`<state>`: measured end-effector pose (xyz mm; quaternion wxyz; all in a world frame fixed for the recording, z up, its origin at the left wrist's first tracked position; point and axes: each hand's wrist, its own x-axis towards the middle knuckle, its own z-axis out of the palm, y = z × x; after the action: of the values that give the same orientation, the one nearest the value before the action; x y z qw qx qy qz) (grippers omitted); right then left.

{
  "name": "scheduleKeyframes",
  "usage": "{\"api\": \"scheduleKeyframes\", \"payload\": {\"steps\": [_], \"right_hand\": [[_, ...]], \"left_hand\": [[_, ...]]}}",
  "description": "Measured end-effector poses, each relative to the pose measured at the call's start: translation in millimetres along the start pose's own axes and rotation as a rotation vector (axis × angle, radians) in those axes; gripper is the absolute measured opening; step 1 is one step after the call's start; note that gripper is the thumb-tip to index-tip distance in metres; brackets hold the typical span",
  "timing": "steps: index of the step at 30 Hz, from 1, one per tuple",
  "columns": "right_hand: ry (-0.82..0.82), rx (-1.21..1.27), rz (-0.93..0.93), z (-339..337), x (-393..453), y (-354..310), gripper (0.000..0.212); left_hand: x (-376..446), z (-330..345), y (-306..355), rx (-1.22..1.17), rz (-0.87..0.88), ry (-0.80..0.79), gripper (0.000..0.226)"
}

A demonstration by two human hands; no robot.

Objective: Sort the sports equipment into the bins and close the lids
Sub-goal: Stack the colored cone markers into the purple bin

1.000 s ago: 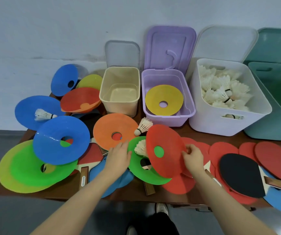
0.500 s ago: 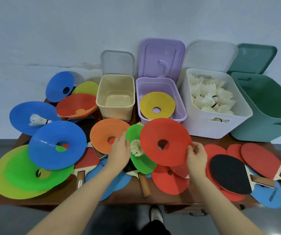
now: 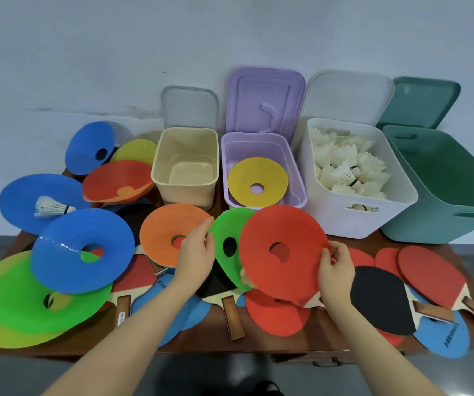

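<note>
We see the right hand (image 3: 337,274) pinching the red cone (image 3: 283,251) rim, tilted above the table (image 3: 258,342); the left hand (image 3: 197,252) pinches the green cone (image 3: 225,232) edge, near the purple bin (image 3: 295,178).

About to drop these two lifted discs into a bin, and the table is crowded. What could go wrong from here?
1. A shuttlecock is wedged between the green disc and the red disc; it could ride along into the purple bin, which holds a yellow disc.
2. The left hand and right hand each grip only a disc's edge, so a tilted disc may slip.
3. The discs could sweep the orange disc while swinging forward.
</note>
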<state>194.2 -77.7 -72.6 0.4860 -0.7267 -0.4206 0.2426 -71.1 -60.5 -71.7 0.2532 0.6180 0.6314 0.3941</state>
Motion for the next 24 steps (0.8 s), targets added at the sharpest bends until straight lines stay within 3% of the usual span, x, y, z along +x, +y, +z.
{"api": "scheduleKeyframes", "payload": {"steps": [5,9,13,19,21,24], "right_hand": [[-0.091,-0.032,-0.038,1.0,19.6,1.0,0.013],[-0.154,-0.042,-0.055,1.0,33.7,6.7,0.012],[-0.253,-0.047,-0.019,6.4,36.2,19.8,0.011],[-0.319,-0.157,-0.085,19.0,23.5,32.8,0.017],[-0.318,-0.272,-0.17,21.5,26.5,32.3,0.021],[-0.344,-0.667,-0.352,18.5,37.9,31.4,0.03]], "left_hand": [[1.0,5.2,20.2,-0.048,0.045,0.11,0.035],[2.1,15.9,29.9,-0.041,-0.02,0.129,0.039],[-13.4,33.8,21.2,-0.023,-0.127,-0.002,0.043],[-32.3,50.1,9.7,0.317,-0.285,-0.213,0.065],[-31.0,52.6,10.4,0.382,-0.266,-0.195,0.07],[-26.0,58.7,11.1,0.424,-0.283,-0.176,0.078]]}}
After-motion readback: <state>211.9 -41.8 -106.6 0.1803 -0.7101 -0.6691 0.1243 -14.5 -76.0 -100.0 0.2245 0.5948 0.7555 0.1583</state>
